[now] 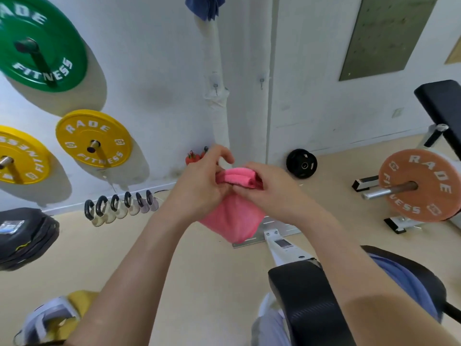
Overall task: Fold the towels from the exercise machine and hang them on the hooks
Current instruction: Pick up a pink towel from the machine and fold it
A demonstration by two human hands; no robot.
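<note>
Left hand (202, 178) grip pinching folded top of pink towel (234, 216); right hand (269, 188) grip pinching same fold; remainder hangs.

Pink towel (232, 221), blue towel (205, 7), green plate (37, 43), yellow plates (93, 138), orange plate (421, 186).

small gym room, coloured weight plates (93, 138) on wall pegs, loaded barbell (421, 186), padded bench (441, 106), kettlebells (119, 206) along the wall
</note>
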